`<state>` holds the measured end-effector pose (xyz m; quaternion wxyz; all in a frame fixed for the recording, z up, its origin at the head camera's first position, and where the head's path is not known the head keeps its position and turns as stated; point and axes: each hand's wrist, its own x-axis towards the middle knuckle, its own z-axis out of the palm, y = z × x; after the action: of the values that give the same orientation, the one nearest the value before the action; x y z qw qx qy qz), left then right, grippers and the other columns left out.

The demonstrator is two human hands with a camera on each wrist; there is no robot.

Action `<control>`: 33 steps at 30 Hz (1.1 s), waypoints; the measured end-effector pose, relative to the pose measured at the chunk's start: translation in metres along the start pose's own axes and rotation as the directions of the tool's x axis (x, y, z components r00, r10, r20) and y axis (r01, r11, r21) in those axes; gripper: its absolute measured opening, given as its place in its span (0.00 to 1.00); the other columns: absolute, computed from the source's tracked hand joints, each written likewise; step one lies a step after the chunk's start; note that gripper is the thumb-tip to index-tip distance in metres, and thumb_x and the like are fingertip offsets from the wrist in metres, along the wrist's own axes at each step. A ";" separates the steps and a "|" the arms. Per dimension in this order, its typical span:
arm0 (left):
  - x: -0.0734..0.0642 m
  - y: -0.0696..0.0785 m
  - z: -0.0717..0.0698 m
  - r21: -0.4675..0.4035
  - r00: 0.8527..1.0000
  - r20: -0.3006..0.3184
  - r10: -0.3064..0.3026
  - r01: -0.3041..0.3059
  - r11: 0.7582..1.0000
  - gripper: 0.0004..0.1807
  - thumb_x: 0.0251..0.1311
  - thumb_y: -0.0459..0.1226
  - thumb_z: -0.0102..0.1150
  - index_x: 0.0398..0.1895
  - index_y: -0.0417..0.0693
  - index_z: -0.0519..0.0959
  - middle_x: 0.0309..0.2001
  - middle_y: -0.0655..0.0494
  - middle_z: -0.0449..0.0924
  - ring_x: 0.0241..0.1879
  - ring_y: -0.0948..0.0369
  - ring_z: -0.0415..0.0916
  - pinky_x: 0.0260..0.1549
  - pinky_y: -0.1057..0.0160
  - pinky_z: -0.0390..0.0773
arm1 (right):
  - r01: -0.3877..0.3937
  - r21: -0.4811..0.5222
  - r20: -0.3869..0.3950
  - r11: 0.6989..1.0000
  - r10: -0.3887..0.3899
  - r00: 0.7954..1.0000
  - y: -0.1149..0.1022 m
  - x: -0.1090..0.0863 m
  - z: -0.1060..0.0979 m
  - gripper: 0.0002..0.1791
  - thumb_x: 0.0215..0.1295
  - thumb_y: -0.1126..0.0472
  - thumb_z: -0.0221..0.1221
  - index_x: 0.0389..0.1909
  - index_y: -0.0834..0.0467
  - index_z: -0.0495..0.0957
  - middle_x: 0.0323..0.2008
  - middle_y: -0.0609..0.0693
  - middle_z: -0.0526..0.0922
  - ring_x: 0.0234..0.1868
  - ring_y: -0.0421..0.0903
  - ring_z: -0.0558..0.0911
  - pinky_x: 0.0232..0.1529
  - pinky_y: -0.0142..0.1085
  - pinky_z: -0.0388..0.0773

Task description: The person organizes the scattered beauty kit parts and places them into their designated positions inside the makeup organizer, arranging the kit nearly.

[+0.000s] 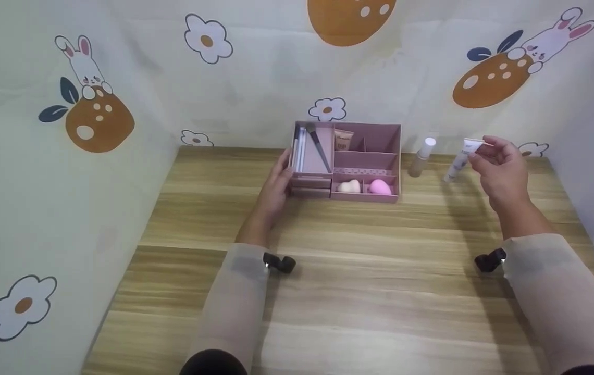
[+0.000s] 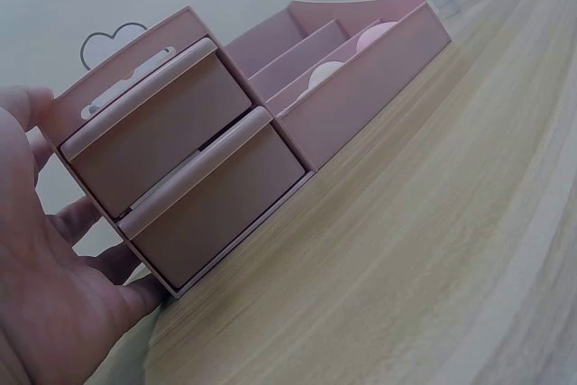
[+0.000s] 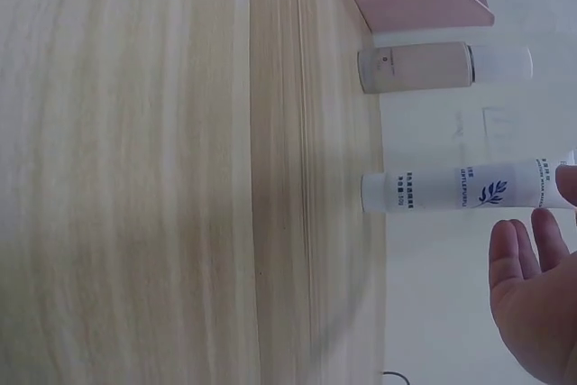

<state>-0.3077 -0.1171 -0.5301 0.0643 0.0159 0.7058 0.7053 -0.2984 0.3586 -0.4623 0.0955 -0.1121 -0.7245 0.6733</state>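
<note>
My right hand pinches the flat top end of a white squeeze tube between thumb and fingers. The tube stands cap down, its cap at the tabletop, with a blue leaf print showing in the right wrist view. On the other side, my left hand rests its spread fingers along the left wall of a pink cosmetics organizer. Two closed drawers face the front there. Between organizer and tube stands a beige bottle with a white cap.
Makeup brushes lie in the organizer's top left tray. Its compartments hold a BB cream tube, a cream sponge and a pink sponge. A printed cloth hangs behind the wooden table.
</note>
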 end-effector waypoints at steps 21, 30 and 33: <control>0.001 -0.002 0.003 -0.019 1.000 0.014 0.022 -0.022 1.000 0.28 0.83 0.55 0.42 0.82 0.85 0.59 0.89 0.63 0.47 0.89 0.56 0.43 0.86 0.48 0.51 | -0.003 -0.077 -0.062 0.997 -0.001 0.998 -0.004 0.001 0.007 0.24 0.74 0.66 0.64 0.67 0.50 0.75 0.52 0.45 0.76 0.56 0.39 0.80 0.51 0.23 0.86; 0.000 0.001 0.001 -0.008 1.000 0.019 0.002 -0.002 1.000 0.28 0.82 0.57 0.41 0.82 0.86 0.57 0.89 0.67 0.45 0.89 0.56 0.42 0.87 0.49 0.50 | 0.037 0.010 -0.018 0.999 -0.037 0.999 -0.015 -0.009 0.012 0.24 0.73 0.66 0.66 0.66 0.51 0.76 0.52 0.48 0.75 0.57 0.42 0.81 0.52 0.24 0.86; -0.001 0.000 0.000 -0.022 1.000 0.021 0.014 -0.013 1.000 0.29 0.83 0.55 0.42 0.84 0.82 0.57 0.89 0.65 0.45 0.89 0.56 0.42 0.87 0.48 0.50 | 0.091 0.028 -0.014 0.995 -0.091 0.996 -0.015 -0.013 0.016 0.23 0.72 0.67 0.66 0.65 0.53 0.78 0.50 0.49 0.76 0.54 0.41 0.83 0.50 0.24 0.87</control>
<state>-0.3071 -0.1168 -0.5296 0.0672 0.0273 0.6972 0.7132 -0.2915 0.3389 -0.4484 0.1324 -0.0820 -0.7186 0.6777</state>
